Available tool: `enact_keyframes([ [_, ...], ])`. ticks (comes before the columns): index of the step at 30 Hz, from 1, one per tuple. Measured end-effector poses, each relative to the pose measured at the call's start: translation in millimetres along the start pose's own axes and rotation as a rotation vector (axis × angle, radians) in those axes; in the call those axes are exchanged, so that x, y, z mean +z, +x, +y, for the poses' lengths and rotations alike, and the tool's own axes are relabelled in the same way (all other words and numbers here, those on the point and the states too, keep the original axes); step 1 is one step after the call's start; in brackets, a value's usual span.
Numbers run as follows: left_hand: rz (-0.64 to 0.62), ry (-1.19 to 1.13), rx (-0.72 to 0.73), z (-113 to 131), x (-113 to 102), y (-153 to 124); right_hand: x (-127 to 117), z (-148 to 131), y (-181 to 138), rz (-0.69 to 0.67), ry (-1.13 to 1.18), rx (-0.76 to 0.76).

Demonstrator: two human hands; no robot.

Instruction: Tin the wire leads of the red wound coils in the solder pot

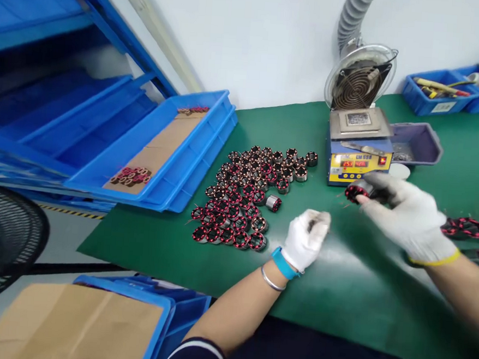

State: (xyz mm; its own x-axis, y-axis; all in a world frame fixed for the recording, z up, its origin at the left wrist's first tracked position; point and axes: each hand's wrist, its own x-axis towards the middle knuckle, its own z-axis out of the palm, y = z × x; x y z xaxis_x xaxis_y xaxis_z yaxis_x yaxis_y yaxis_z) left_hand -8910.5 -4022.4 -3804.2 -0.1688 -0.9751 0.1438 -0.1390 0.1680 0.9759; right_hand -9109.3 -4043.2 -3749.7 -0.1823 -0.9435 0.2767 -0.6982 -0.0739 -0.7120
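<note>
My right hand (405, 213), in a white glove with dark-stained fingertips, grips a motor stator (355, 193) with red windings just in front of the solder pot (359, 160). Thin wire ends stick out from that stator to the left. My left hand (307, 236), also gloved, is closed above the green table, its fingers curled together; what they hold, if anything, is hidden. To its left stand many stators (242, 188) in close rows, with copper and red windings facing up. One stator (274, 203) lies on its side at the group's right edge.
More stators (468, 227) stand at the right. A blue tray (191, 160) with cardboard and small cores is at the left. Behind the pot are a fan with a duct (356, 84), a grey bin (422, 140) and a blue tool bin (423, 105). A black fan (5, 240) stands far left.
</note>
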Motion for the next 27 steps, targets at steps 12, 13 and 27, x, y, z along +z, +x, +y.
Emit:
enact_keyframes([
  [12, -0.348, 0.586, 0.034, -0.4, 9.7, 12.8, -27.5, -56.4, 225.4, -0.152, -0.989, -0.186],
  [13, -0.350, 0.588, 0.028, 0.4, 8.9, 13.3, -23.1, -56.0, 228.7, -0.182, -1.004, -0.202],
  [27, -0.377, 0.575, 0.014, 1.2, 8.0, 14.2, -6.1, -49.9, 236.1, -0.310, -1.117, -0.096],
])
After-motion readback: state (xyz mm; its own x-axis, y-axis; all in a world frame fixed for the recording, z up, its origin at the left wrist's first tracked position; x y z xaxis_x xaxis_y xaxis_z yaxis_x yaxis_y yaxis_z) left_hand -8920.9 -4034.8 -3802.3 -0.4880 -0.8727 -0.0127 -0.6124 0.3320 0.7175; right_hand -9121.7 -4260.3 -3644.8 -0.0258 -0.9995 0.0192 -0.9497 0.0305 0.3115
